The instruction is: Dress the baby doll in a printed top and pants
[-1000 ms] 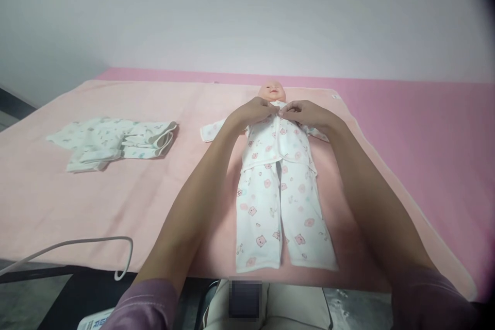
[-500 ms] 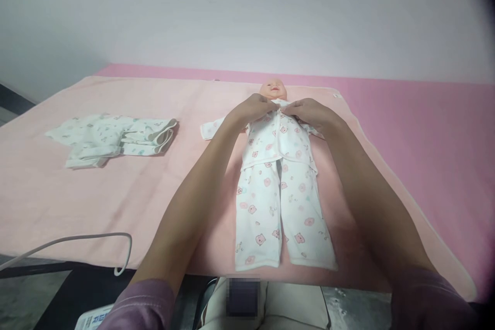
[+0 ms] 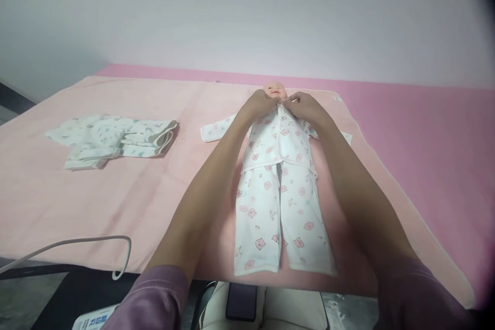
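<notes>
A baby doll (image 3: 275,87) lies on its back, dressed in a white baby shirt (image 3: 276,139) with pink animal prints and matching trousers (image 3: 263,216). My left hand (image 3: 261,104) pinches one side of the shirt's front just under the doll's chin. Close beside it, my right hand (image 3: 304,106) pinches the other side of the neckline. The fingertips of both hands nearly meet, and they cover the top fastening. Both shirt sleeves stretch out sideways, partly behind my forearms. Below the hem, the two trouser legs point towards me.
Folded white printed baby clothes (image 3: 116,139) lie to the left on the pale pink mat (image 3: 162,227). A white cable (image 3: 77,240) curls over the front left edge. A dark phone (image 3: 242,301) rests on my lap. The wall (image 3: 247,15) stands behind.
Both hands have moved slightly up the shirt front, closer to the doll's chin. More of the sleeve on the right now shows beyond my right forearm.
</notes>
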